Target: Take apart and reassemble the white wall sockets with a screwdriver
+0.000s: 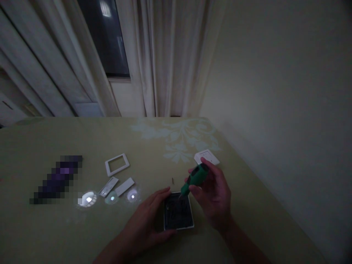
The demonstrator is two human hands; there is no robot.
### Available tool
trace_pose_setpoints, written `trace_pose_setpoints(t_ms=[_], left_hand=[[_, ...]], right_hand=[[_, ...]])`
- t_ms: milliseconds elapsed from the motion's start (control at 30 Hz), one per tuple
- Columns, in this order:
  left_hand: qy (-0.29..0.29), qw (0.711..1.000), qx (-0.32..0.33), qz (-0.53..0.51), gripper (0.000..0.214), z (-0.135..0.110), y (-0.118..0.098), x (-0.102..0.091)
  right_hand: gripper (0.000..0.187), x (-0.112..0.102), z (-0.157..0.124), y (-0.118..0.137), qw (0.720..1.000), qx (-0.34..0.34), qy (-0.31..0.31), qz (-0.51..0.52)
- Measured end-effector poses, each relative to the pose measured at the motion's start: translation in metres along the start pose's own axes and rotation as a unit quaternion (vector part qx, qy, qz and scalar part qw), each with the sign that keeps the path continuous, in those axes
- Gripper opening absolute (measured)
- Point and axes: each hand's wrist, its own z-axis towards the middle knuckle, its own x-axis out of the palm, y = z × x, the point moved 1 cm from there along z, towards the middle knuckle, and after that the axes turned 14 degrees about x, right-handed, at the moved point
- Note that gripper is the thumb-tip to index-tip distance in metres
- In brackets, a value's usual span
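Tabletop edge (115, 118) well beyond green screwdriver (197, 176)

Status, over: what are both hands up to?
Left hand holding white-edged box, left side. Right hand gripping green screwdriver, tip over box, contact unclear. Screw-like piece beyond, not blocking.

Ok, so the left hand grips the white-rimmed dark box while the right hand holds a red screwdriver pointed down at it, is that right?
Not quite: the screwdriver is green, with dark patches, not red; the head view shows it. The right hand does hold it pointed down at the white-rimmed dark box, which the left hand grips.
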Motion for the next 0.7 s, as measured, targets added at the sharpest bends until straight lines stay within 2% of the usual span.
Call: trace_pose_setpoints(t_ms=[167,567,700], left_hand=[[0.006,1.0,-0.018,-0.02,0.093,0.0001,-0.0012,0.0018],[0.008,0.998,-0.022,-0.055,0.09,0.005,-0.0064,0.0],[0.001,0.999,-0.004,-0.032,0.093,0.0064,-0.0094,0.0031]], right_hand=[[0.059,0.0009,0.0019,-0.0046,0.999,-0.038,0.001,0.021],[0.063,0.0021,0.0007,-0.0077,0.999,-0.025,0.027,0.034],[0.067,0.0014,-0.0019,-0.0085,0.995,-0.082,0.052,0.001]])
